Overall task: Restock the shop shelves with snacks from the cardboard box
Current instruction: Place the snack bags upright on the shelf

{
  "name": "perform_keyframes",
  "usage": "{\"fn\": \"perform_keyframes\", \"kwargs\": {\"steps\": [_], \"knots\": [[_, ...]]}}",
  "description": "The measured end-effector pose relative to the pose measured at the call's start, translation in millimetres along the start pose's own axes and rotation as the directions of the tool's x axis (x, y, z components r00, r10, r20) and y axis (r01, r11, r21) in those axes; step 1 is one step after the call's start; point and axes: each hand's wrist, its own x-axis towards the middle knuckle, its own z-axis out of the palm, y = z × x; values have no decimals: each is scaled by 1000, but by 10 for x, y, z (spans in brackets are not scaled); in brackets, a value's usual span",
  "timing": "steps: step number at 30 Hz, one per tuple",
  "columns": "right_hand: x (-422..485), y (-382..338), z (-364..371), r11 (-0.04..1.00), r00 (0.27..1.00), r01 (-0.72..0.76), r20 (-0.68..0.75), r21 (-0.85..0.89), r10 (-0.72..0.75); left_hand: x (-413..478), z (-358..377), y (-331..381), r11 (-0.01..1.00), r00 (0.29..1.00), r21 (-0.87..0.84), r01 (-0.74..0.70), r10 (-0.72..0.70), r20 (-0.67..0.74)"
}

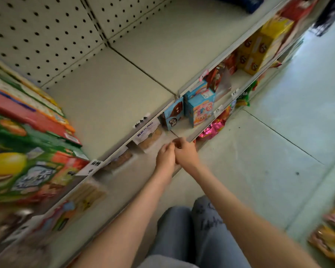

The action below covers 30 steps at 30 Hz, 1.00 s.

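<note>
Pale metal shop shelves [108, 97] fill the head view, backed by a pegboard panel [46, 35], with a light tiled floor [269, 151] to the right. Most of the upper shelf is bare; at its left end lies a stack of flat snack cartons [27, 151], green, red and orange, with fruit printed on the nearest. Handwritten price tags [141, 120] hang on the shelf's front edge.

On the lower shelf [182, 131] stand blue snack boxes [200, 107], with red packets and yellow boxes [259, 49] further along. Clear biscuit packs [149, 138] lie just under the upper shelf's edge, and a pink foil packet [213, 128] sits lower down, near the floor.

Both bare arms reach forward and meet at the lower shelf's front edge. The left grip [165, 157] and the right grip [186, 153] touch each other, fingers curled inward. Blur hides the fingertips, so I cannot tell whether either one pinches anything.

Loose snack packets [331, 235], orange and yellow, lie on the floor at the right edge, well apart from the arms. Knees in grey-blue trousers [191, 229] show at the bottom.
</note>
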Motion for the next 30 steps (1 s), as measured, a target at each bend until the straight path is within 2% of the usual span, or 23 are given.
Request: {"fn": "perform_keyframes", "kwargs": {"steps": [3, 6, 10, 14, 19, 23, 26, 30], "knots": [[-412, -71, -33, 988, 983, -138, 109, -68, 144, -265, -230, -26, 971, 995, 238, 25, -48, 91], [-978, -158, -57, 973, 964, -207, 151, -100, 220, -598, -434, -140, 928, 986, 368, 62, -114, 123], [-1639, -367, -35, 961, 944, -243, 197, -131, 266, -1150, -744, -156, 872, 961, 471, 133, -230, 154], [-2114, -655, 86, 935, 923, -252, 228, -250, 310, -1684, -1187, -32, 845, 934, 522, 117, -272, 231], [-2447, -1074, 280, 915, 906, -105, 343, -389, 250, -2046, -1640, 99, 873, 943, 441, 208, -299, 148], [-2593, -1331, 460, 907, 874, 6, 443, -421, 200, -2271, -2000, 183, 885, 946, 354, 301, -324, 7], [-2697, -1504, 698, 831, 826, 150, 530, -535, 193, -2332, -2279, 77, 898, 938, 276, 343, -345, -41], [-2905, -1738, 1023, 735, 715, 355, 674, -578, 185, -2554, -2663, -36, 919, 929, 155, 363, -344, -137]]}}
